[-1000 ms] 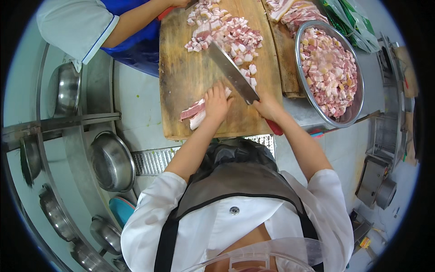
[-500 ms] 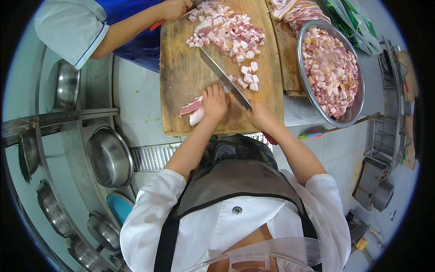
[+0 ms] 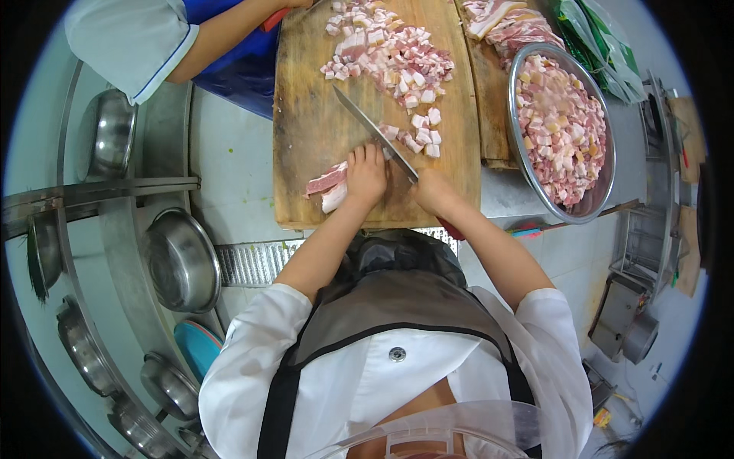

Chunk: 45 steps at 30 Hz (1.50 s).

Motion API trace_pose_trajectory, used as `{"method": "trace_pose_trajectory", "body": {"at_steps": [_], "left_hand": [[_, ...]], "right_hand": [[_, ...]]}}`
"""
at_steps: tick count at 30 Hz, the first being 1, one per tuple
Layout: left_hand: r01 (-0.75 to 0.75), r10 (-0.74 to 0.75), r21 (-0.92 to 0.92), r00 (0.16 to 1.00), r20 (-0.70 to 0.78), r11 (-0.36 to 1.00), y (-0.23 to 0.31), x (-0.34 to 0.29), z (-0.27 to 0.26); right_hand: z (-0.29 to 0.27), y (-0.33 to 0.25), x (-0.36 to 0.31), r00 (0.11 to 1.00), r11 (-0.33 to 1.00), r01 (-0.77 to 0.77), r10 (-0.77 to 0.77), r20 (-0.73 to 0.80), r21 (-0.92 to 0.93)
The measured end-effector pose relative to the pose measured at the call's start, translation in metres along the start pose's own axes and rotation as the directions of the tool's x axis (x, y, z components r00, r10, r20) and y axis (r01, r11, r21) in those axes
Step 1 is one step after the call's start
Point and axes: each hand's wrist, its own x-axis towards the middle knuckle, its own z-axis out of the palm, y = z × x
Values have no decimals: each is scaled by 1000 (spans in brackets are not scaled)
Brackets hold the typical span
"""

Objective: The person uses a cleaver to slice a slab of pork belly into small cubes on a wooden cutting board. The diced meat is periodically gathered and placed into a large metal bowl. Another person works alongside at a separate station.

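Observation:
My left hand (image 3: pixel 367 177) presses a strip of pork belly (image 3: pixel 329 187) onto the wooden cutting board (image 3: pixel 304 115), fingers bent over its far end. The meat's pink and white end sticks out to the left; the rest is hidden under my palm. My right hand (image 3: pixel 436 191) is closed round the handle of a long kitchen knife (image 3: pixel 365 121), its red end showing below my fist. The blade slants up and left, close to my left fingertips. Cut pork cubes (image 3: pixel 417 138) lie just beyond the blade, and a bigger pile of diced pork (image 3: pixel 390 57) covers the board's far part.
A large metal bowl (image 3: pixel 511 115) full of diced pork stands at the right, with sliced pork (image 3: pixel 520 30) and a green plastic bag (image 3: pixel 600 46) behind it. At the far left, a co-worker's arm (image 3: pixel 222 42) reaches over the board. Metal basins (image 3: pixel 182 260) sit on left racks.
The knife blade and my right hand have shifted slightly left, toward my left hand. The co-worker's hand has moved up, mostly out of view. The whole view has shifted a little.

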Motion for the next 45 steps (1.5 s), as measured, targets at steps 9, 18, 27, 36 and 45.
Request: {"method": "trace_pose_trajectory", "body": {"at_steps": [9,18,27,36,45], "left_hand": [[96,-102,-49,986,-134,994,-4,-23,-18],[89,-89,11,996,2,996,-3,-12,-12],[74,-67,78,994,-88,994,-3,-12,-3],[140,-144,-65,988,-60,988,-4,-16,-14],[139,-144,-70,987,-78,988,-11,-30,-20]], "right_hand": [[-13,13,-44,990,966,-2,38,-135,260],[2,-10,-42,987,995,100,-99,-125,6],[-22,2,-76,992,994,-70,77,96,-81],[-13,-6,-4,990,992,114,-109,-86,54],[-5,-9,-44,983,988,134,-123,-137,73]]}}
